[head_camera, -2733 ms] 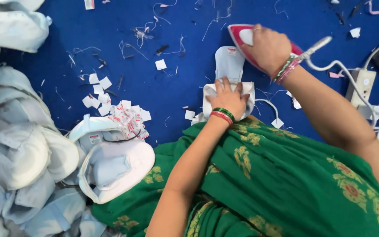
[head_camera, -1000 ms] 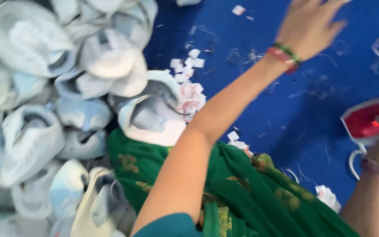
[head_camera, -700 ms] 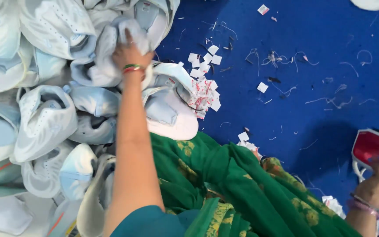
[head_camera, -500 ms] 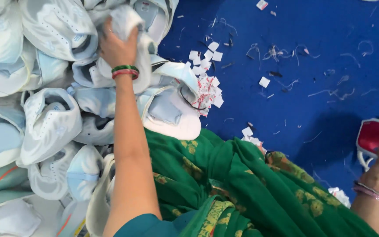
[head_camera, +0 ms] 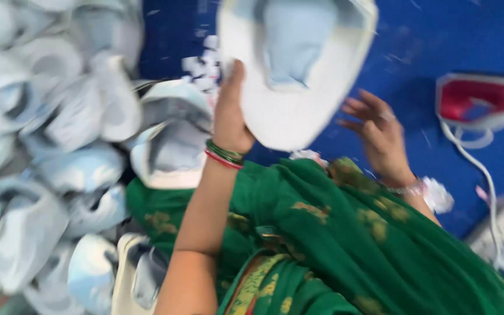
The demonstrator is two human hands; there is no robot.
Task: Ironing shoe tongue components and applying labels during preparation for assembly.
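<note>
The left hand (head_camera: 230,119) grips a white and pale-blue shoe upper (head_camera: 296,64) by its edge, lifted above the blue floor (head_camera: 415,46); the right hand (head_camera: 380,137) is open, fingers spread, just beside it. Bringing that open hand under the floppy piece would likely steady it, well clear of the red iron (head_camera: 479,102).

One head-worn view looks steeply down, close over the blue floor (head_camera: 415,52), somewhat blurred.

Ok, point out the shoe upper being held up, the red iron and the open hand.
shoe upper (head_camera: 290,111), head view, on its white rim.
red iron (head_camera: 485,100), head view, on its red body.
right hand (head_camera: 380,137), head view, on the palm.
</note>
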